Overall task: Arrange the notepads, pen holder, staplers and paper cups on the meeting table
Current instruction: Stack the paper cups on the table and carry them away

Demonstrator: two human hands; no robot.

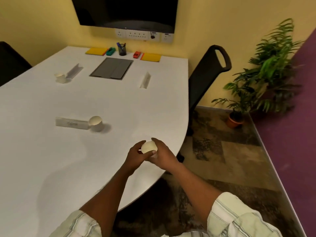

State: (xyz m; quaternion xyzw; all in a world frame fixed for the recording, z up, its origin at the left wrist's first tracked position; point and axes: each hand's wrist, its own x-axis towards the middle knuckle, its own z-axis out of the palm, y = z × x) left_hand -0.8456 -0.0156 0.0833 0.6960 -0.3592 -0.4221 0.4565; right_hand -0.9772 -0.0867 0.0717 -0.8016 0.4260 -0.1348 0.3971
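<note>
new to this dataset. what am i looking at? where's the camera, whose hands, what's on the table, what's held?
No robot: a person works with bare hands. The one picture comes from a wide-angle camera on their head, looking forward and down. The left hand and right hand together grip a white paper cup over the near right part of the white meeting table. A second paper cup stands mid-table, a third paper cup farther back left, each beside a white folded name card; another name card on the right has no cup. At the far end lie two yellow notepads, a green stapler, a red stapler and a black mesh pen holder, behind a grey rectangular panel in the tabletop.
</note>
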